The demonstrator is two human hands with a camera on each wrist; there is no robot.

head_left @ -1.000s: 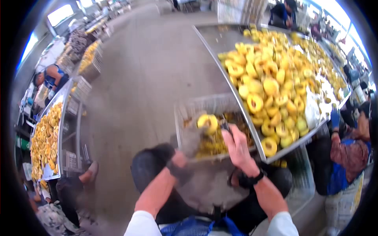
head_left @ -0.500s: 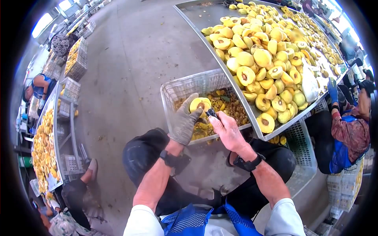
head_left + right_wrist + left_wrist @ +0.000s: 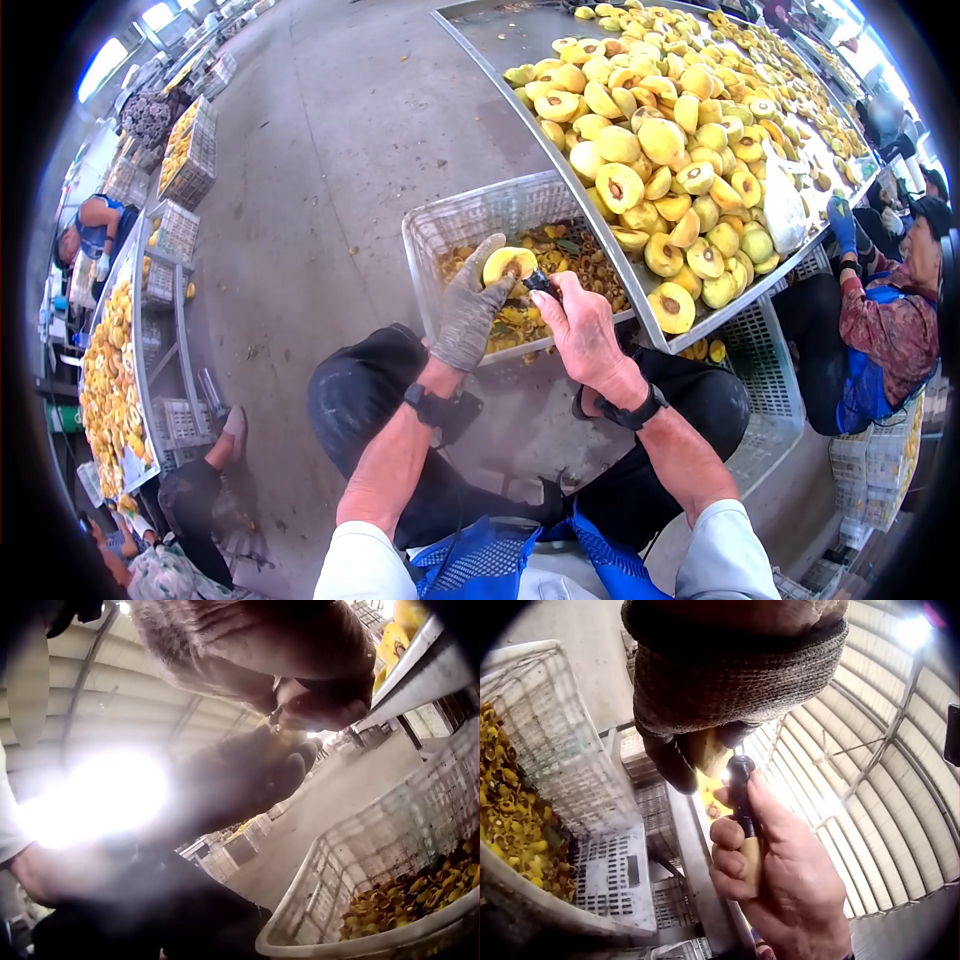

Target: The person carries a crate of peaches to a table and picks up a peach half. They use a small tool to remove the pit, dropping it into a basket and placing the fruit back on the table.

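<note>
My left hand, in a grey knit glove, holds a yellow peach half over the crate, its brown pit hollow facing my right hand. The bare right hand grips a pitting tool with a wooden handle, a black-wrapped neck and a small metal loop. Its tip reaches the peach half's right side at the hollow. In the left wrist view the glove hides most of the fruit. Strong glare blurs the gloved hand in the right wrist view.
Below the hands stands a white plastic crate of peach scraps and pits. A metal-edged table heaped with peach halves slopes away at right, with another crate under it. A seated person works at far right.
The head view has steadied after blur and tilted further down. Since half a second ago, the left hand keeps hold of the peach half while the right hand with the tool has shifted slightly.
</note>
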